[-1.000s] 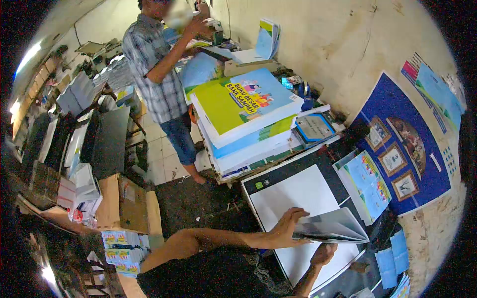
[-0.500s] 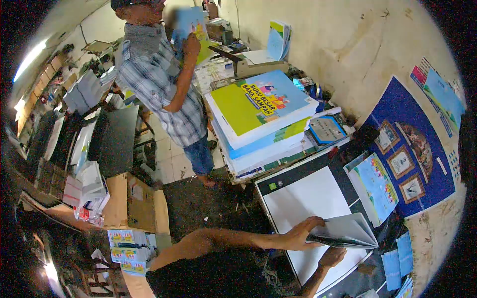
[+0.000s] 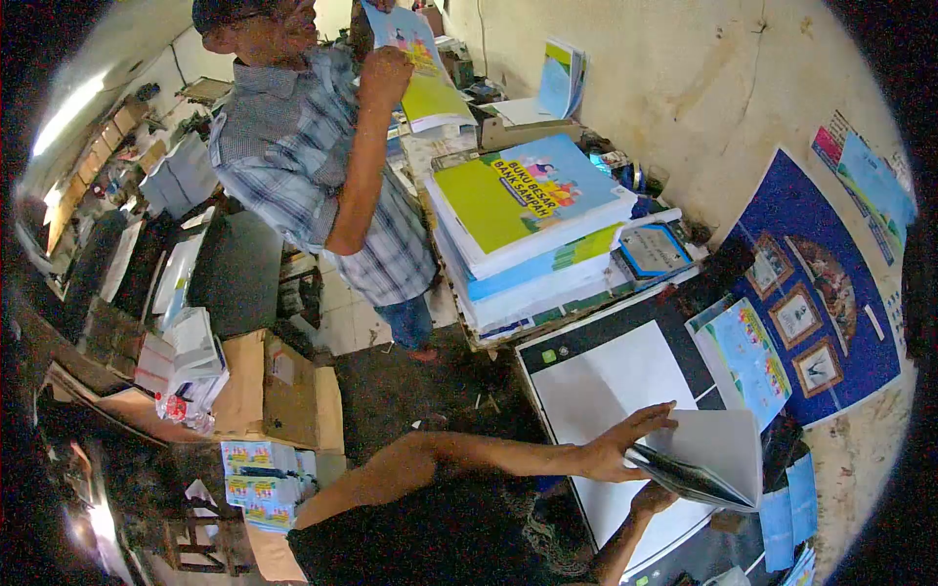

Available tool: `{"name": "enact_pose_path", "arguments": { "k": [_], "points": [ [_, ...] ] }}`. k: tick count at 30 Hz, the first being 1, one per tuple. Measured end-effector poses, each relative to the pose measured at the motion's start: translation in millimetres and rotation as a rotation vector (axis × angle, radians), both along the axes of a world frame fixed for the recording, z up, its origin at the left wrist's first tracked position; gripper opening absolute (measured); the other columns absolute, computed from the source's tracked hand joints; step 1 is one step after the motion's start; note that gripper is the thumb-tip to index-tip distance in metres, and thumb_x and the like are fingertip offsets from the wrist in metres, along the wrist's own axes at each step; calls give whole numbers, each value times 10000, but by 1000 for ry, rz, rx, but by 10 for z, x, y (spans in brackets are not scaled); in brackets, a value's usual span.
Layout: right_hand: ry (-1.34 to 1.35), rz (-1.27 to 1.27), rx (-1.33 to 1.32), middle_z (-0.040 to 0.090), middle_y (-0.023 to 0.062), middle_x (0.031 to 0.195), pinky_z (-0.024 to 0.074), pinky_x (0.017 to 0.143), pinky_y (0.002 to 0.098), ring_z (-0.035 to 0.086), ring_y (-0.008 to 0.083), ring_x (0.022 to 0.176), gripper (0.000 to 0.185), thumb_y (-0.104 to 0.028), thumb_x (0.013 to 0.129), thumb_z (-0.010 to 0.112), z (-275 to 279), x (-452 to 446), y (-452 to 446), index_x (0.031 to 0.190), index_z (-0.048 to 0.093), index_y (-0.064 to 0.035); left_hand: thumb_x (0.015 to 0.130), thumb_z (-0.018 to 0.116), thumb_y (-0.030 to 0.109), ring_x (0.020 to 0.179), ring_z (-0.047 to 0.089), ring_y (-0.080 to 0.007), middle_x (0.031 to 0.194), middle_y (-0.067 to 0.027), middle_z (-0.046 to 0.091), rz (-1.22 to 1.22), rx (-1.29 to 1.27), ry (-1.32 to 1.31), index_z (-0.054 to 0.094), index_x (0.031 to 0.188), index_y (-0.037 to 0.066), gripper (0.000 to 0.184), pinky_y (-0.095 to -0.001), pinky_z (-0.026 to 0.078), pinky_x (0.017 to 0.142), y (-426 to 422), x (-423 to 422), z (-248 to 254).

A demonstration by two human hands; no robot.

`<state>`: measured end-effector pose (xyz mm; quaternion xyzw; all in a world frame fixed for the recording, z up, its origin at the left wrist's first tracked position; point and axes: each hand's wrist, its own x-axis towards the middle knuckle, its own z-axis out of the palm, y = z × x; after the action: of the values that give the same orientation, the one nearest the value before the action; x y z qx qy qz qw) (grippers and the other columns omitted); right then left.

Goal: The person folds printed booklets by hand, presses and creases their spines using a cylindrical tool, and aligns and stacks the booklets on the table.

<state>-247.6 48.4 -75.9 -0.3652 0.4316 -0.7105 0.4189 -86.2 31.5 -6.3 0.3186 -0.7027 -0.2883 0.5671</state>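
Left hand (image 3: pixel 618 449) bends round the left side of a spread-out booklet (image 3: pixel 721 441) and seems to grip it, with fingers up beside the pale page. Right hand (image 3: pixel 655 499) curls just under the near side; its fingertips are hidden, so I cannot tell if they pinch any pages. The booklet is at the near right, over a big white sheet (image 3: pixel 625 376) on the dark surface (image 3: pixel 676 329). It looks light and thin, so one hand could likely carry it. Its pages look bendy and smooth, so they may slide or flop apart, and a hard squeeze could crease them. The best place to hold is probably along the fold, with a soft, flat grip, but I cannot tell which edge is the fold. Just past it, to the right, is a bright blue print (image 3: pixel 747 356). Farther off sits a thick pile of big books (image 3: pixel 532 200), which looks heavy. Far left of that pile, another person (image 3: pixel 318 181) in a checked shirt holds up a blue and green cover (image 3: pixel 420 78).
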Motion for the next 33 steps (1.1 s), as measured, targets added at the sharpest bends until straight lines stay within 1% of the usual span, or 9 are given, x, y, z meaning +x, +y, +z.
{"name": "enact_pose_path", "arguments": {
  "k": [2, 4, 7, 9, 11, 14, 20, 23, 33],
  "points": [
    [74, 58, 27, 536, 151, 1305, 388, 1069, 463, 503, 293, 1223, 597, -503, 987, 443, -123, -63, -80, 1323, 486, -11, 759, 827, 209, 1474, 243, -354, 1614, -181, 197, 0, 47, -2, 358, 1494, 104, 878, -469, 280, 1177, -11, -14, -167],
    [280, 222, 24, 584, 116, 1209, 406, 1008, 404, 527, 234, 1141, 583, -497, 988, 461, -261, -183, -191, 1252, 545, 15, 764, 828, 222, 1477, 240, -353, 1616, -184, 192, 9, 133, -15, 347, 1504, 105, 890, -464, 273, 1181, -17, -11, -420],
    [233, 174, -61, 573, 160, 1239, 407, 1006, 422, 536, 266, 1151, 667, -523, 951, 542, -271, -30, -178, 1253, 546, 72, 775, 828, 252, 1467, 263, -349, 1608, -188, 213, -5, 204, 35, 318, 1516, 91, 914, -454, 274, 1180, -11, 21, -548],
    [236, 199, -61, 554, 160, 1270, 395, 1021, 420, 517, 263, 1179, 778, -607, 920, 557, -147, 22, -100, 1303, 509, 68, 780, 833, 279, 1452, 297, -337, 1595, -188, 247, -17, 224, 74, 279, 1527, 67, 954, -443, 288, 1173, 7, 46, -567],
    [234, 224, -50, 546, 160, 1284, 391, 1027, 421, 509, 262, 1190, 849, -662, 893, 570, -118, 11, -97, 1329, 489, 63, 767, 850, 272, 1415, 375, -292, 1560, -175, 332, 42, 146, -31, 177, 1552, 21, 1064, -409, 329, 1153, 6, 64, -556],
    [224, 252, -17, 552, 161, 1279, 396, 1023, 423, 515, 261, 1185, 876, -692, 870, 581, -98, -19, -122, 1323, 494, 53, 764, 852, 285, 1397, 395, -290, 1535, -169, 366, -52, 308, 132, 205, 1547, 39, 1045, -409, 335, 1148, 65, 68, -492],
    [279, 265, -15, 569, 157, 1274, 397, 1033, 428, 524, 264, 1197, 851, -702, 878, 552, -55, -47, -108, 1298, 525, 38, 742, 872, 315, 1358, 425, -288, 1469, -154, 429, 60, 295, 49, 274, 1525, 90, 1010, -408, 335, 1145, 70, 138, -452],
    [270, 313, -6, 535, 157, 1341, 357, 1091, 445, 499, 274, 1255, 894, -711, 881, 538, -85, -90, -112, 1363, 477, 38, 707, 871, 420, 1428, 332, -318, 1539, -192, 333, 25, 381, -1, 264, 1517, 27, 1086, -420, 284, 1177, 81, 183, -424],
    [236, 300, -33, 511, 162, 1368, 326, 1109, 441, 466, 273, 1284, 883, -657, 867, 594, -142, -202, -64, 1387, 454, 43, 700, 862, 471, 1418, 332, -359, 1527, -213, 328, 39, 366, -31, 262, 1517, 30, 1106, -447, 286, 1177, 92, 171, -454]
  ]
}}
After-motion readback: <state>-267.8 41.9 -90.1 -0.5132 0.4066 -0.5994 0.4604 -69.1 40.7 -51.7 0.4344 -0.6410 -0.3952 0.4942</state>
